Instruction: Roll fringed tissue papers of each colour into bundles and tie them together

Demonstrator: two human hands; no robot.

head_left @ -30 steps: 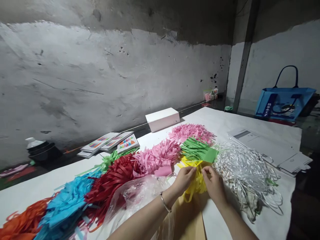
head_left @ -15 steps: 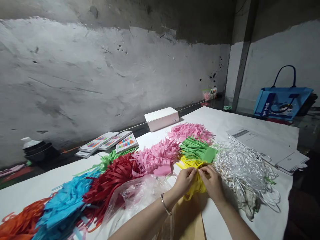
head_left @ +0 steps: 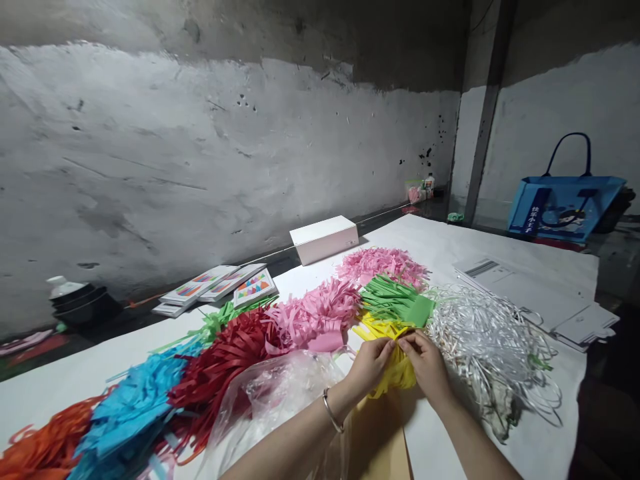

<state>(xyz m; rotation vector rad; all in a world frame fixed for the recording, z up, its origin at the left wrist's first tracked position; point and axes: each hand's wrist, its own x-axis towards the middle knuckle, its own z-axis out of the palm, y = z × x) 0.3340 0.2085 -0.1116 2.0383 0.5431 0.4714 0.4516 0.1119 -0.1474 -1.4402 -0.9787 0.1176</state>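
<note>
Since earlier, both hands closed in together: left hand (head_left: 369,365) and right hand (head_left: 427,367) pinch yellow paper strips (head_left: 395,363), fingertips nearly touching. Strips sit at 6 o'clock of green strips (head_left: 395,300), white shred pile (head_left: 490,340) at 3 o'clock.

Along your table's (head_left: 450,240) far edge: white box (head_left: 325,239), with fanned booklets (head_left: 220,283) left of it. Cut-paper piles run in a row: orange (head_left: 40,450), blue (head_left: 130,400), red (head_left: 225,357), pink (head_left: 320,310), green (head_left: 395,300). A clear plastic bag (head_left: 270,393) lies in front of the red. White ribbon tangle (head_left: 485,333) on your right, printed sheets (head_left: 540,297) beyond it. Blue tote (head_left: 565,203) far right.
</note>
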